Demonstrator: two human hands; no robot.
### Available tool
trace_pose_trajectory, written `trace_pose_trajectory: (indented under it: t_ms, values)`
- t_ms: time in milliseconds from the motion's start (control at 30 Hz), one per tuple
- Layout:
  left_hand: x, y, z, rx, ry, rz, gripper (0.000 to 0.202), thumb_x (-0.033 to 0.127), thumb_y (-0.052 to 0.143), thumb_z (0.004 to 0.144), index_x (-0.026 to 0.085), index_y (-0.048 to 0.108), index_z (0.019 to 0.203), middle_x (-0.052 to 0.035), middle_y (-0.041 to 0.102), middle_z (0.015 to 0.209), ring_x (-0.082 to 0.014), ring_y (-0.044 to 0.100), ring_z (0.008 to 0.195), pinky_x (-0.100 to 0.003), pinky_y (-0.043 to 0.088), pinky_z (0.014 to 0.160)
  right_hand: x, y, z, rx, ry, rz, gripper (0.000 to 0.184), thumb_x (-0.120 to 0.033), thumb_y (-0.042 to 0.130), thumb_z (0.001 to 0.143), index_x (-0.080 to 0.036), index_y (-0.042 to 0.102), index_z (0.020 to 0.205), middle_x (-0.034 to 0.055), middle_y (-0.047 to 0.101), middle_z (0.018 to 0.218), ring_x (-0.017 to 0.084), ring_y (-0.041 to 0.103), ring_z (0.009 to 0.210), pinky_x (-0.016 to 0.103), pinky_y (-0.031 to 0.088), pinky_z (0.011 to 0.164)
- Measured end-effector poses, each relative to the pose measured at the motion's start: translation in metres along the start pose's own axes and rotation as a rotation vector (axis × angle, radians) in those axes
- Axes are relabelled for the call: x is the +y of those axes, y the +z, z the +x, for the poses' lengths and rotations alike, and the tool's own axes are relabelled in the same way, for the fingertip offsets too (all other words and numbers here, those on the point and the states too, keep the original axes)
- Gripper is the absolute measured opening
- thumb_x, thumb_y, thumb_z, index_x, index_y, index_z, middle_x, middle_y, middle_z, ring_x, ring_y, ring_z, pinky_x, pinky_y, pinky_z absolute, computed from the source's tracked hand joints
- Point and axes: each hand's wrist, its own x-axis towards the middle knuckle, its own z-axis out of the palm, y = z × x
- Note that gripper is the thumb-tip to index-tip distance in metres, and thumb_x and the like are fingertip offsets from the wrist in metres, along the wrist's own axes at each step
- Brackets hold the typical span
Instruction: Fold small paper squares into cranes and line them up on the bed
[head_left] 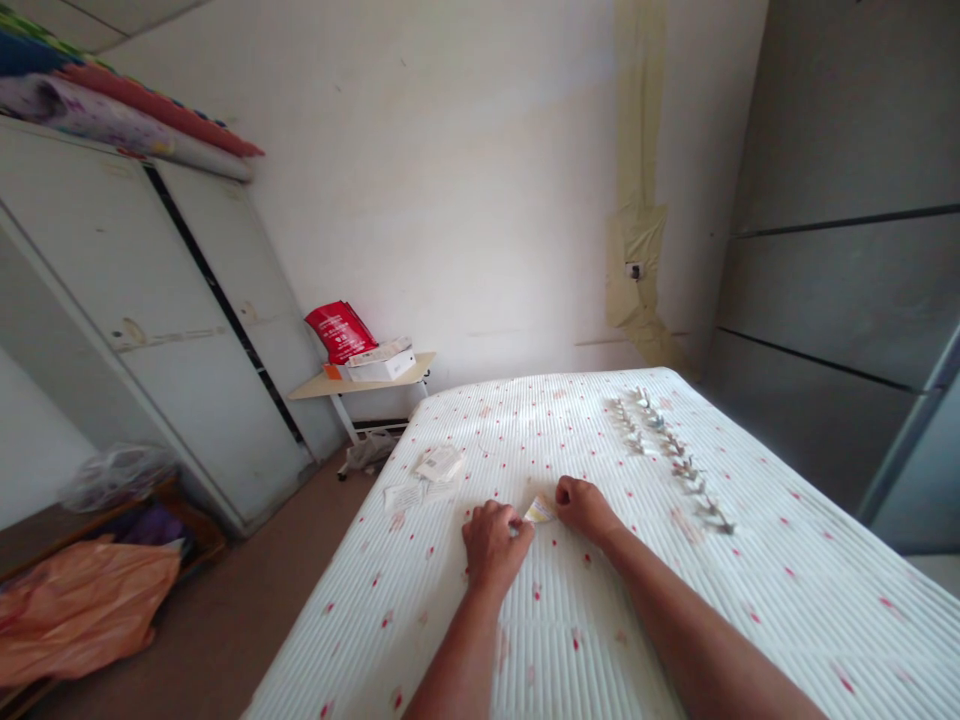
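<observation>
Left hand: your left hand point(495, 540) is nearly closed, its thumb and fingers pinched at the near left edge of the small paper piece.
Right hand: your right hand point(587, 507) has its fingers curled inward beside the paper's other end; you cannot tell whether it grips that edge.
Paper piece: the small paper piece point(538, 509), pale with a yellowish patch, lies between your two hands, just above the bed.
Loose papers: to the left of your left hand and farther from you, printed papers point(439, 463) lie partly overlapping.
Rows: to the right of your right hand, small pieces point(691, 470) stand in lines running away from you, too small to make out fully.
Bed: the white ribbed bed point(570, 650) with red spots spreads under both your hands.
Beyond: well past your left hand, a small surface point(322, 384) carries a red bag point(339, 332) and a white box point(384, 367).
</observation>
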Motion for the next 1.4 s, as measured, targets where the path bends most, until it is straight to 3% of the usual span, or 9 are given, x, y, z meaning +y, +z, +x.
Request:
trace_pose_trajectory:
  t_ms: [133, 433, 800, 1067, 1400]
  values:
    - [0.000, 0.002, 0.002, -0.018, 0.019, 0.023, 0.022, 0.035, 0.048, 0.081, 0.021, 0.063, 0.073, -0.0026, 0.061, 0.089, -0.0183, 0.050, 0.093, -0.029, 0.030, 0.078, 0.000, -0.001, 0.000, 0.000, -0.002, -0.007, 0.014, -0.003, 0.050, 0.064, -0.016, 0.055, 0.063, 0.0001, 0.058, 0.063, 0.010, 0.048, 0.059, 0.019, 0.028, 0.055]
    - [-0.001, 0.005, 0.003, -0.038, 0.040, 0.074, 0.017, 0.032, 0.051, 0.081, 0.020, 0.061, 0.073, -0.0022, 0.060, 0.090, -0.0180, 0.049, 0.094, -0.029, 0.029, 0.078, -0.004, -0.004, -0.002, -0.007, -0.002, -0.011, 0.017, 0.000, 0.048, 0.062, -0.016, 0.054, 0.063, 0.0001, 0.058, 0.063, 0.010, 0.048, 0.060, 0.019, 0.029, 0.055]
    - [-0.004, 0.011, 0.004, 0.023, 0.076, 0.050, 0.017, 0.029, 0.050, 0.080, 0.019, 0.059, 0.070, -0.0018, 0.060, 0.085, -0.0180, 0.050, 0.090, -0.030, 0.028, 0.076, 0.000, -0.003, -0.002, -0.003, -0.029, 0.010, 0.016, -0.001, 0.048, 0.061, -0.017, 0.052, 0.061, -0.0012, 0.055, 0.060, 0.010, 0.047, 0.057, 0.018, 0.029, 0.054]
    - [-0.003, 0.010, 0.004, 0.028, 0.064, 0.006, 0.013, 0.029, 0.051, 0.080, 0.021, 0.061, 0.077, -0.0014, 0.061, 0.088, -0.0180, 0.050, 0.091, -0.029, 0.029, 0.075, 0.005, 0.002, -0.002, 0.021, -0.055, 0.014, 0.014, -0.004, 0.047, 0.063, -0.016, 0.055, 0.063, -0.0007, 0.056, 0.060, 0.010, 0.047, 0.057, 0.019, 0.029, 0.053]
    - [-0.008, 0.016, 0.003, 0.109, 0.112, -0.061, 0.012, 0.024, 0.051, 0.078, 0.020, 0.061, 0.074, -0.0015, 0.063, 0.083, -0.0172, 0.052, 0.085, -0.028, 0.030, 0.074, 0.010, 0.005, 0.000, 0.026, -0.115, 0.049, 0.022, -0.012, 0.053, 0.065, -0.015, 0.063, 0.085, 0.0068, 0.064, 0.086, 0.014, 0.056, 0.074, 0.021, 0.039, 0.066]
